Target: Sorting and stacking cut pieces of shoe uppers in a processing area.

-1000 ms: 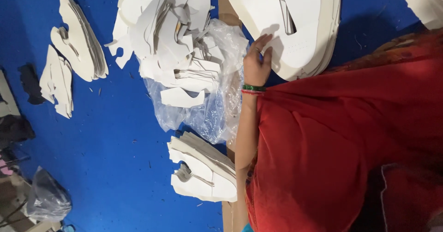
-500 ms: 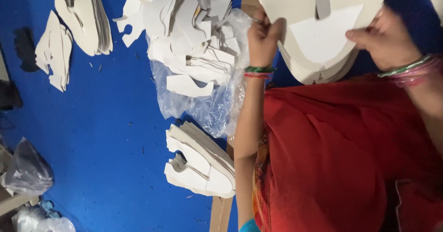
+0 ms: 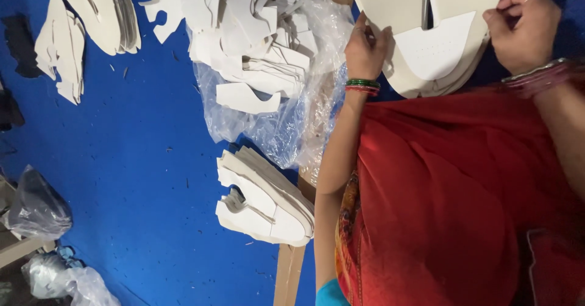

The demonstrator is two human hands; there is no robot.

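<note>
My left hand, with green and red bangles at the wrist, grips the left edge of a stack of large white cut-out sheets. At the stack's upper right edge my right hand, also wearing bangles, pinches the top sheets. A smaller white piece with tiny punched holes lies on top of the stack. The stack rests over my red-clothed lap, and the frame's top edge cuts it off.
A clear plastic bag holds a heap of white cut pieces left of my left hand. A neat pile of similar pieces lies on the blue sheet. More piles sit far left, a cardboard strip below, crumpled bags at bottom left.
My right hand has come into view and taken the stack's right edge. My left hand stays on the left edge. The view has swung rightward over the stack.
</note>
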